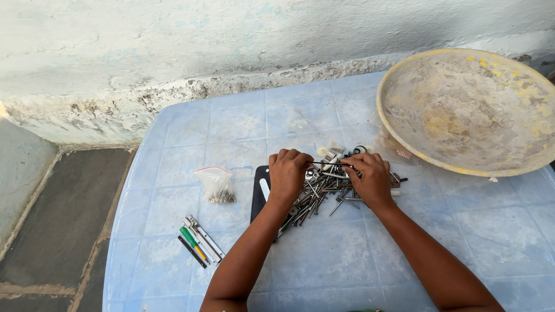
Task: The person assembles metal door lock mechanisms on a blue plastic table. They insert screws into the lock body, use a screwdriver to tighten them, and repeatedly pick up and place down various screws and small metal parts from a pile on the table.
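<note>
Left hand (pixel 287 172) and right hand (pixel 368 178) each pinch an end of a thin nail (pixel 329 165), probably, lifting it clear of the screw pile (pixel 324 193) on the worktop (pixel 324 254).

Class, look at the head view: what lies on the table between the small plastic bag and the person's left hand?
In the head view, bare blue table and a black flat object's edge lie between the plastic bag and left hand.

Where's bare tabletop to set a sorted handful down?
Bare: the near table between the forearms, and the far strip behind the bag. Crowded: the nail pile under both hands, the bowl on the right, and the tools near left.
</note>
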